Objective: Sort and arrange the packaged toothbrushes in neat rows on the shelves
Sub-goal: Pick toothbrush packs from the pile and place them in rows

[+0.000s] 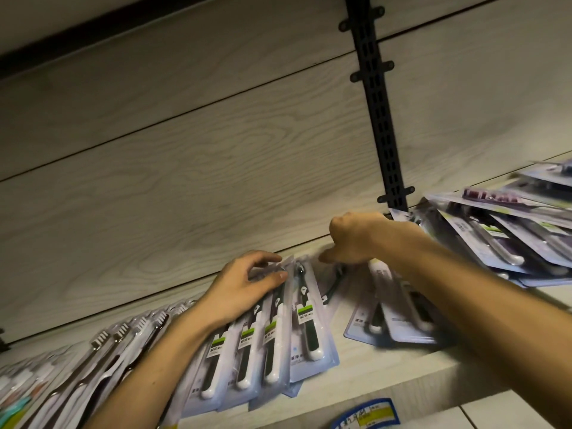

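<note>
A row of blister-packed black-and-white toothbrushes with green labels (272,339) lies overlapped on the pale wooden shelf (365,376). My left hand (244,286) rests on the top ends of these packs, thumb and fingers pinching the upper edge of one pack. My right hand (356,239) reaches to the back of the shelf with fingers curled downward, above a blurred pack (396,311) that lies under my forearm. What the right fingers hold is hidden. An untidy heap of packs (501,230) leans at the right.
More packed toothbrushes (102,360) lie in a row at the left. A black slotted upright (380,119) runs down the wood-grain back wall. A blue and yellow price tag (368,416) sits on the shelf's front edge.
</note>
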